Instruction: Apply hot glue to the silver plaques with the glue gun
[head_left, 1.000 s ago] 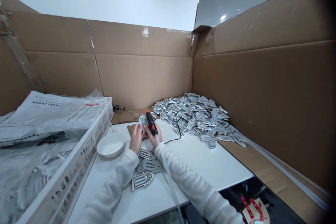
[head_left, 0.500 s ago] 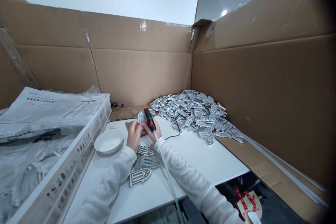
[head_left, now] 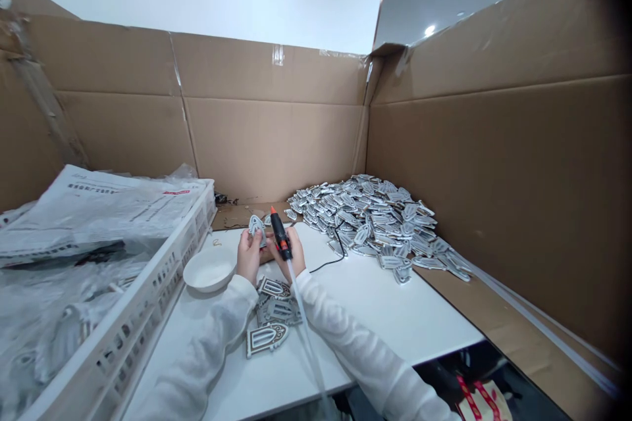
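My left hand (head_left: 249, 256) pinches a small grey-and-white arch-shaped piece (head_left: 256, 225), held up above the table. In my right hand (head_left: 291, 251) is a black and orange hot glue gun (head_left: 280, 234), its orange nozzle pointing up and away; a long whitish glue stick (head_left: 307, 335) trails from its back end. The two hands are close together, the gun just right of the piece. Below them on the white table (head_left: 365, 322) lie several arch-shaped pieces (head_left: 267, 339), some with brown patterning, partly overlapping. A white dish (head_left: 210, 270) sits left of my left hand.
A large heap of similar pieces (head_left: 370, 214) covers the back right. On the left stands a white plastic basket (head_left: 148, 299) with plastic bags and a printed sheet (head_left: 123, 204). Cardboard walls (head_left: 276, 138) enclose the table. A black cord (head_left: 328, 264) runs near the heap.
The arch-shaped piece in my left hand has turned and shows more of its face, a little farther from the gun. The whole view has shifted slightly.
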